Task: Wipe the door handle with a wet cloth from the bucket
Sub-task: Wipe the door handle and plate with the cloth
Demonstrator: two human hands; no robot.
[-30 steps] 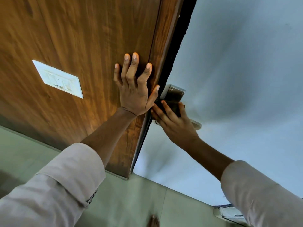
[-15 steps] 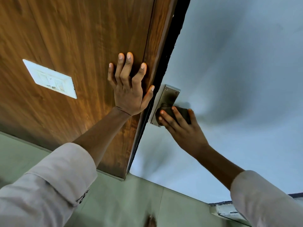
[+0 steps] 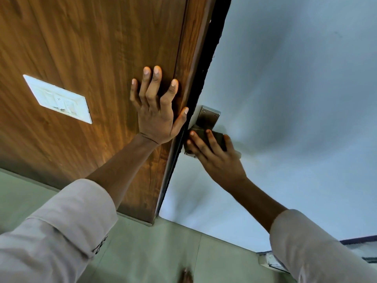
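My left hand lies flat with fingers spread on the brown wooden panel, its thumb at the dark frame edge. Just right of it, a metal handle plate with screws sits on the pale door. My right hand presses a dark grey cloth over the lower part of the plate, covering the lever. The fingers wrap over the cloth. The bucket is not in view.
A white switch plate is set in the wooden panel to the left. Greenish floor tiles run below. A dark strip and a pale ledge show at the lower right.
My right hand with the cloth has slid along the handle plate, back toward the frame edge and slightly lower. My left hand stays flat on the wood.
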